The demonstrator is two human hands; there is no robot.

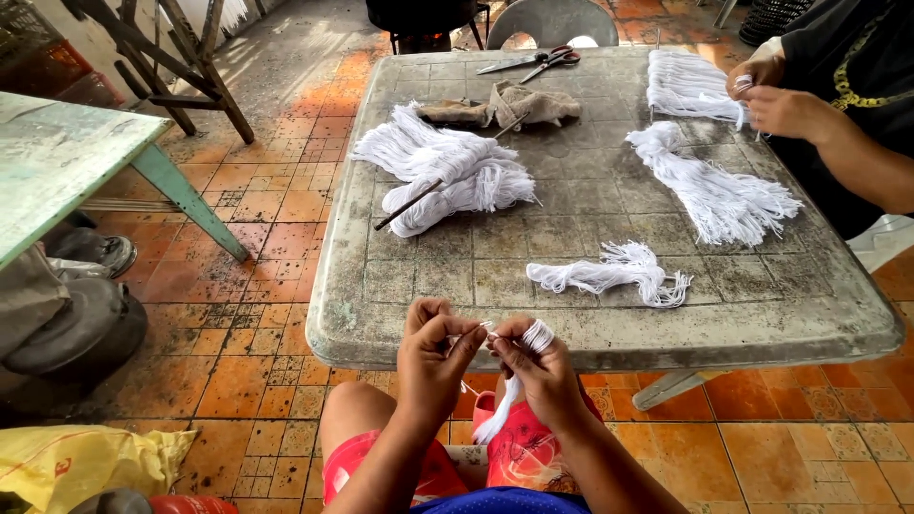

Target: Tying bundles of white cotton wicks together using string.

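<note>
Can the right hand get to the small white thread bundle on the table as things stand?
Probably yes: the thread bundle lies just beyond the right hand, nothing between, though that hand already holds white thread.

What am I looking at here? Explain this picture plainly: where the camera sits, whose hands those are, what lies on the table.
There is no machine here. One camera is worn on a person's head and looks down, so the two hands at the bottom are the wearer's own. The left hand and right hand pinch a small bundle of white strings over the lap. In front is a worn grey table. On it lie several white string bundles, one with a thin stick across it, a pair of scissors and a brown cloth. At the upper right a second person's hands work on more string.
</note>
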